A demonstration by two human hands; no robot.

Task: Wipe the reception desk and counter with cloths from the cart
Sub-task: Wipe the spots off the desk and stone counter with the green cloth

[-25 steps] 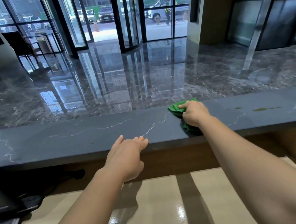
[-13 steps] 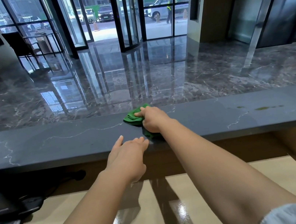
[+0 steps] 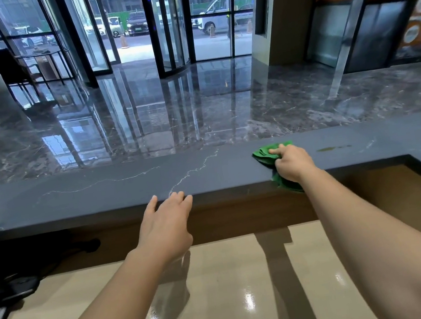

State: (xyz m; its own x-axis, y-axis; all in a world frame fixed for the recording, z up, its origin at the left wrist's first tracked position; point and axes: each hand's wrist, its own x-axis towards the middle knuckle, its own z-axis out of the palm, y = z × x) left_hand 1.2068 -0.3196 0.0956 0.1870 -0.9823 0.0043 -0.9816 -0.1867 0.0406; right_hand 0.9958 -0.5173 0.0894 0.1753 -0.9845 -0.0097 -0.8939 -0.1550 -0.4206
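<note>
One long dark stone counter runs left to right across the lobby, glass doors and a glossy marble floor beyond it, a pale lower desk beneath. A smear lies on the counter top just right of the cloth, so the next stroke looks likely to run rightward along the counter's length. The right hand is much the nearer, fingers curled and pressing the bunched green cloth onto the top, one end drooping over the near edge. The left hand is spread, empty, fingertips at the counter's edge, well apart from the cloth.
</note>
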